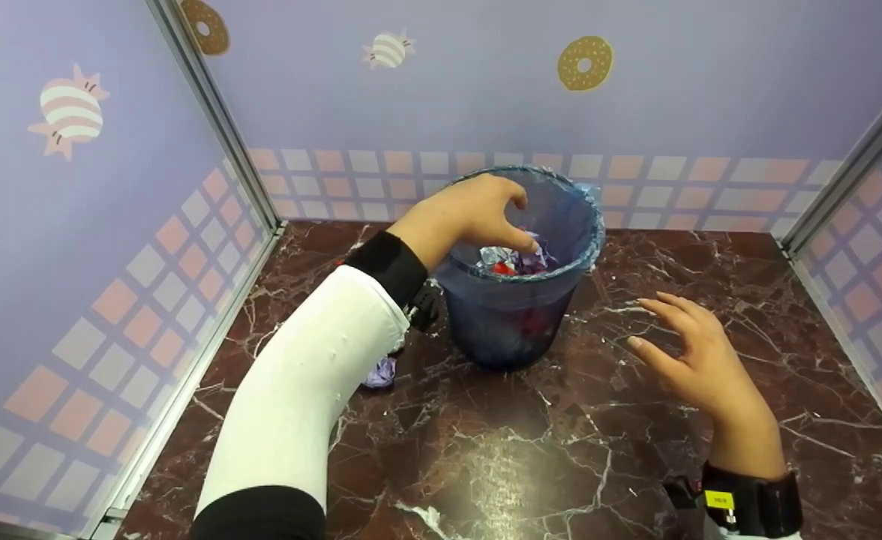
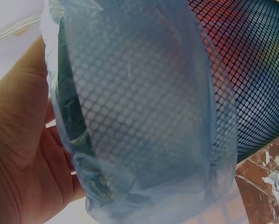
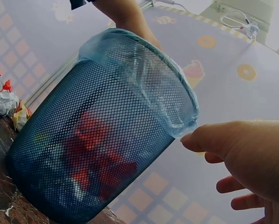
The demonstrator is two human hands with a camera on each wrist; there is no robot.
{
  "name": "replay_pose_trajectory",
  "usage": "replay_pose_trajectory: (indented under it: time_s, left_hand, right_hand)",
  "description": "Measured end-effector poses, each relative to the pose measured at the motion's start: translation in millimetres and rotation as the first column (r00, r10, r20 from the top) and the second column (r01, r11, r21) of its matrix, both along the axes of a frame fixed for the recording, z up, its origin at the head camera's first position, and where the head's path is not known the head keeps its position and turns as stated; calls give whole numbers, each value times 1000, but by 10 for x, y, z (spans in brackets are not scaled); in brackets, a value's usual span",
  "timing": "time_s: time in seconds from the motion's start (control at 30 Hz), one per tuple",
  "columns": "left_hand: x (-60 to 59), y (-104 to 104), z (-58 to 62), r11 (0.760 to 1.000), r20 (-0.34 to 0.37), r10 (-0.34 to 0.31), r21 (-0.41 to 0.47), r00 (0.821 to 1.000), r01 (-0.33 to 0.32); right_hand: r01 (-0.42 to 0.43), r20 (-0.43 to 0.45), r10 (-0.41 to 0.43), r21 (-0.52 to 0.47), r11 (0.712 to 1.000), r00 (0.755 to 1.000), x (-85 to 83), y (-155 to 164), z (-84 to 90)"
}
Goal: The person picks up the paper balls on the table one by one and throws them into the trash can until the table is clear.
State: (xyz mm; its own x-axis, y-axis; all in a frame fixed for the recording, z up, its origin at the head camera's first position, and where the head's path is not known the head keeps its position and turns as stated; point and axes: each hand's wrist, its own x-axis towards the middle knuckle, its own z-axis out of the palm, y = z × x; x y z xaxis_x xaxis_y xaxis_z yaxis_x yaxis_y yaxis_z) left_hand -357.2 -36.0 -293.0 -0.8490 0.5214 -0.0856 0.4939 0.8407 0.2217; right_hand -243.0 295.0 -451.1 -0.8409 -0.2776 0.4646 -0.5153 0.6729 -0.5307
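Note:
A dark blue mesh waste bin (image 1: 512, 319) (image 2: 256, 65) (image 3: 78, 154) with a light blue plastic liner (image 1: 593, 225) (image 2: 144, 116) (image 3: 144, 60) stands on the marble table. Crumpled paper (image 1: 516, 260) and red scraps lie inside it. My left hand (image 1: 486, 214) (image 2: 22, 154) reaches over the near-left rim, its loosely bent fingers hanging just above the paper and gripping nothing that I can see. My right hand (image 1: 673, 337) (image 3: 242, 154) hovers open with spread fingers to the right of the bin, a short way from its side.
The dark red marble table (image 1: 531, 457) is boxed in by purple walls at the back and on both sides. A crumpled lilac paper (image 1: 381, 371) lies left of the bin under my left forearm. Several more paper balls (image 3: 6, 100) lie on that side.

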Motion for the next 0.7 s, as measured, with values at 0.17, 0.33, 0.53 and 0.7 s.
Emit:
replay_pose_trajectory:
  time_s: [0.17,0.33,0.53,0.7]
  left_hand:
    - [-3,-45,29,1000,-7,19,-3,1000,-19]
    - [-27,-146,96,999,-75,33,-5,997,-34]
    - [-50,-431,191,996,-165,88,-3,982,-90]
    - [-42,-797,201,986,-193,165,29,967,-162]
  right_hand:
    - [-7,-8,7,-5,1000,1000,-4,0,2]
    - [-13,-22,13,-18,1000,1000,5,-7,0]
    - [-39,-46,39,-11,999,998,9,-53,-10]
    - [-75,-57,76,10,997,996,21,-136,-13]
